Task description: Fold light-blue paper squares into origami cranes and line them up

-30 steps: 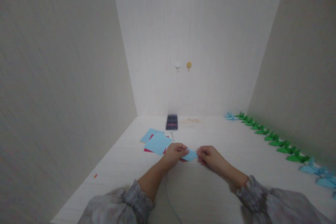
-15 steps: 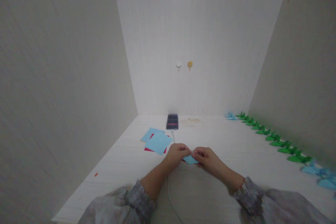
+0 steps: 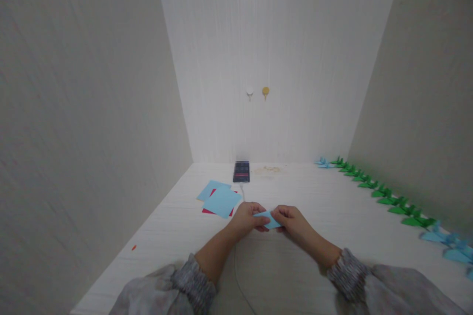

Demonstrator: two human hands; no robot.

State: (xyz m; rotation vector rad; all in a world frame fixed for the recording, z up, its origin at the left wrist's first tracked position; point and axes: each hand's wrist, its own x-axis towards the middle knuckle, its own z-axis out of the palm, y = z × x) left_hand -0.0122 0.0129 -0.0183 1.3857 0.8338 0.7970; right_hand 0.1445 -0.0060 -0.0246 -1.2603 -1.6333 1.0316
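A small folded piece of light blue origami paper (image 3: 272, 222) is held between my two hands, above the white table. My left hand (image 3: 248, 219) grips its left side, the thumb lying across the front and fingers behind. On the right side, my right hand (image 3: 291, 220) pinches the paper's edge between thumb and fingers. Parts of the folded piece are hidden under my fingers. Beyond my left hand, loose square sheets of blue paper (image 3: 222, 201) lie overlapping, with red paper (image 3: 210, 211) showing beneath them.
A phone (image 3: 241, 172) lies near the back wall, with a white cable (image 3: 236, 266) running toward me. Along the right wall stands a row of folded green paper figures (image 3: 391, 202), with blue ones (image 3: 458, 253) nearer me. An orange scrap (image 3: 134, 247) lies at left.
My left thumb has moved down onto the front of the folded paper, and my fingertips have drawn apart. More of the blue paper shows between my hands.
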